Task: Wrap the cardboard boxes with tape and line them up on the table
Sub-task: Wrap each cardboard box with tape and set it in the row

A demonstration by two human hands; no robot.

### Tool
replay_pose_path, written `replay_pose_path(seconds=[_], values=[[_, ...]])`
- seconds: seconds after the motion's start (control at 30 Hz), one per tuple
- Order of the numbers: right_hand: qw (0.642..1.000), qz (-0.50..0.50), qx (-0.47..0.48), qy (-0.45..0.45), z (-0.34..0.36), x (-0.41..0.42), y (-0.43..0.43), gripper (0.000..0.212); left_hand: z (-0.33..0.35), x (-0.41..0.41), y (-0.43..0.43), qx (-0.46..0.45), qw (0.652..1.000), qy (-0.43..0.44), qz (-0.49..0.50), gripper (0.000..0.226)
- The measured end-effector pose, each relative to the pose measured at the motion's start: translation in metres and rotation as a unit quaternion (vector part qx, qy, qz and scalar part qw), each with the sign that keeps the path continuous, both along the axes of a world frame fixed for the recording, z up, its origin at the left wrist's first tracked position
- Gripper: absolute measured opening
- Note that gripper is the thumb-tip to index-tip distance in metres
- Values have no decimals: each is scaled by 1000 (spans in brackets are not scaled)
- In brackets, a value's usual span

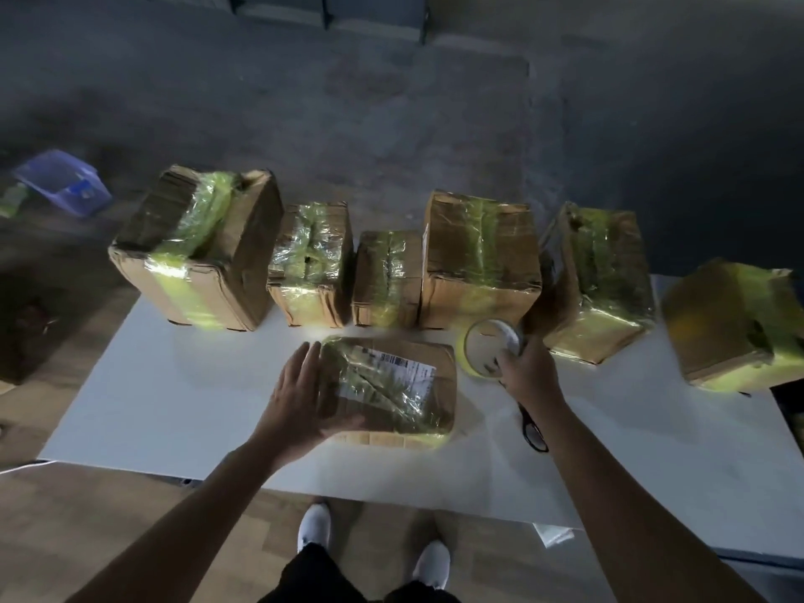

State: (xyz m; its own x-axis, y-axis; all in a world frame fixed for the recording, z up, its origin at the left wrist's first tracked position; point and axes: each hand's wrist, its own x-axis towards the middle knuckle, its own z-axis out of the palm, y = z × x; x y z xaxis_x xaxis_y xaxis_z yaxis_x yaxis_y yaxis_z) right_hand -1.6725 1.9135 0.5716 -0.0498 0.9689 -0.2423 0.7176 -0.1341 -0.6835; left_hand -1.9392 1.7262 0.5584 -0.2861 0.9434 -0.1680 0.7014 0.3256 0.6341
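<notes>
Blue bin on the floor, far left, off the counter.

Along the far edge of the white counter we log six cardboard boxes, each banded with yellow-green tape:
- first box, the largest
- second box and third box, both small and close together
- fourth box, taller
- fifth box, turned at an angle
- sixth box, set apart at the right end

In front of the row, the left hand lies on the left end of the flat box. Its fingers are straight, the thumb is along the near edge, and nothing is clasped. Tape crosses the flat box's label.

Just right of it, the right hand grips the tape roll, fingers curled over the rim. We cannot tell whether the roll touches the counter. Black scissors lie beneath the right forearm.
</notes>
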Motion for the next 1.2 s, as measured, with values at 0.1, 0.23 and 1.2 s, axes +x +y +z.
replay_pose_path(seconds=[0.1, 0.23, 1.2], values=[[997, 78, -2, 20, 19, -37, 1, 24, 6, -9, 5, -16, 983, -181, -23, 115], [979, 201, -2, -33, 19, -85, -12, 16, 5, -30, 2, -52, 959, -275, -39, 130], [939, 272, 207, -37, 20, -115, -65, 42, 4, -52, 4, -6, 981, 88, -175, 74]])
